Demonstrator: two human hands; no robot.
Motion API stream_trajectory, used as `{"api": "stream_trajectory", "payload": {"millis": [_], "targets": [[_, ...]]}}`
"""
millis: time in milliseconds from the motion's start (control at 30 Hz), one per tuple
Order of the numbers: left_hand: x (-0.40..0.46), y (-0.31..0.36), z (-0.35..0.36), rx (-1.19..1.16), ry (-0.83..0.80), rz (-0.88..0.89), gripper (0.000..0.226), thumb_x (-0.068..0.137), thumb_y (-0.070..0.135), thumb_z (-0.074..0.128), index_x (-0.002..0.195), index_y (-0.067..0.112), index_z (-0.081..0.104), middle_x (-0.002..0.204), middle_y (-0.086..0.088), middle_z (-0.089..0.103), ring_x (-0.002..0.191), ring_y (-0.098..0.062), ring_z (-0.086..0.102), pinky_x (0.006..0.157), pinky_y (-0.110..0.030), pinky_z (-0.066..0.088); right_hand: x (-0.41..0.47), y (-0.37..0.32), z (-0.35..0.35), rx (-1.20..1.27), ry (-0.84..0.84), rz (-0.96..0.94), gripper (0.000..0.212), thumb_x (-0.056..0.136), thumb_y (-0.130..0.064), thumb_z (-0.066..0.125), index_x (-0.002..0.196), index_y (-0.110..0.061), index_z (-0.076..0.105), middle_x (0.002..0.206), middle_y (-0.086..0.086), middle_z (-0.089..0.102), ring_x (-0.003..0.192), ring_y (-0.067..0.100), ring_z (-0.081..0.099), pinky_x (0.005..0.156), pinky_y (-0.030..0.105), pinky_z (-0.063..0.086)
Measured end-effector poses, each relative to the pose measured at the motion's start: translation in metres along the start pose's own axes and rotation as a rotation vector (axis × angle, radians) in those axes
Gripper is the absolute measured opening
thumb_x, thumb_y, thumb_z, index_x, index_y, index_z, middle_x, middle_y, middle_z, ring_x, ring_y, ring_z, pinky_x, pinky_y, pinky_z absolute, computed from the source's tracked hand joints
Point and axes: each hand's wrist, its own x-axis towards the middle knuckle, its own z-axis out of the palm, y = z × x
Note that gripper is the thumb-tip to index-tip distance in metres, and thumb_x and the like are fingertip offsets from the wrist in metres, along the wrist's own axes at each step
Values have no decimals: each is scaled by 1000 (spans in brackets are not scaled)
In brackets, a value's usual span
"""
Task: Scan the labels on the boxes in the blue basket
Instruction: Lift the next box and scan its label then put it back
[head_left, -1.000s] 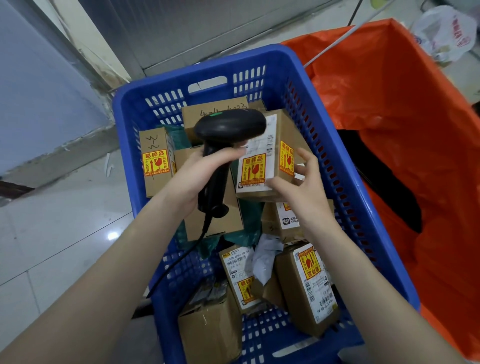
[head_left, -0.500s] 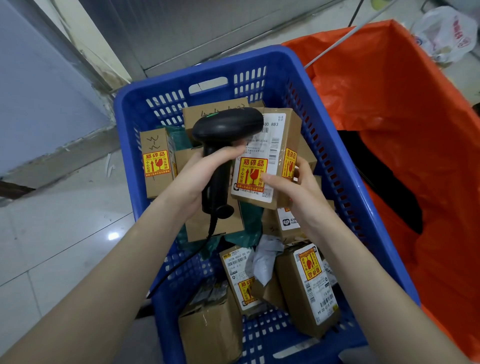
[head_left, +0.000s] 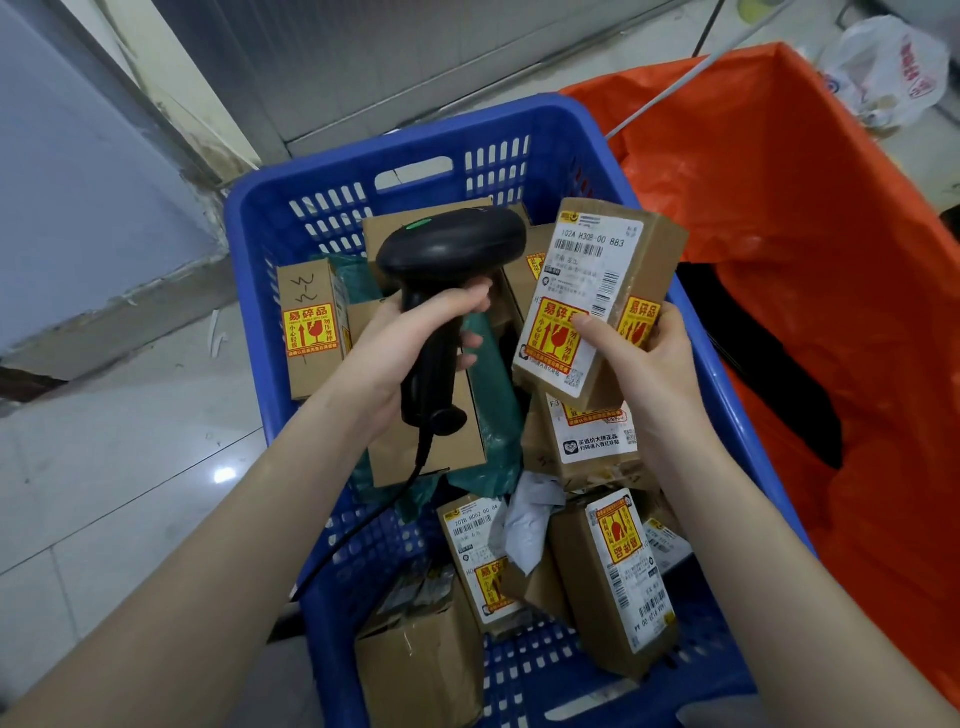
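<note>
Scanning looks mid-step: left hand (head_left: 400, 358) clenches the black scanner (head_left: 449, 260) over the blue basket (head_left: 249, 218) (other boxes lie inside), right hand (head_left: 644, 364) grasps 1 raised box (head_left: 597, 291), label up. Next, probably aim at its barcode.

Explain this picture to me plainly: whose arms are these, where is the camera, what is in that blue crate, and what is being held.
There is no machine here; these are a person's two bare arms, seen from a camera worn on the head and looking down. The left hand grips a black handheld barcode scanner with a trailing cable. The right hand holds up a small cardboard box, its white shipping label facing the camera, thumb on a yellow and red sticker. Below them sits the blue basket, holding more taped cardboard boxes and green packaging. An orange bag stands open on the right.
</note>
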Motion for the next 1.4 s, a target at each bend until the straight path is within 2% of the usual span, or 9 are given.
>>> {"api": "stream_trajectory", "payload": {"millis": [133,267,400,600,967,1400], "targets": [[-1,0,4,-10,-8,-15,31,83,27,65,109,9,66,79,5,62,59,-8,57,55,-23,49,2,-1,-2,1,20,-22,44,79,-19,73,114,-22,46,102,-9,64,90,7,66,54,12,52],[-2,0,6,19,-22,-2,19,85,29,65,94,13,68,73,5,62,55,-7,56,54,-24,49,1,0,-1,-30,23,-23,47,79,-20,73,118,-21,46,105,-8,65,93,9,67,64,21,55],[-3,2,6,53,-31,29,13,84,27,66,85,15,66,71,4,62,55,-8,56,54,-24,49,0,0,-2,-32,21,-18,49,79,-21,73,120,-20,46,105,-9,65,93,7,67,63,18,55],[-2,2,5,116,-39,78,9,83,27,67,83,18,65,71,4,62,57,-9,56,55,-25,48,-1,1,-1,-51,6,-4,50,80,-22,72,121,-22,45,106,-8,65,92,6,66,62,18,54],[-3,3,8,126,-21,54,9,82,23,69,77,17,64,64,7,61,52,-7,55,52,-23,48,-1,0,-1,-63,15,3,52,80,-24,72,124,-21,45,109,-6,65,92,8,67,65,21,54],[-5,5,10,112,-22,14,12,82,21,69,74,15,62,57,7,59,47,-6,54,49,-21,48,-2,0,-2,-39,10,7,50,80,-22,72,122,-20,46,102,-10,66,90,6,67,64,20,54]]}}
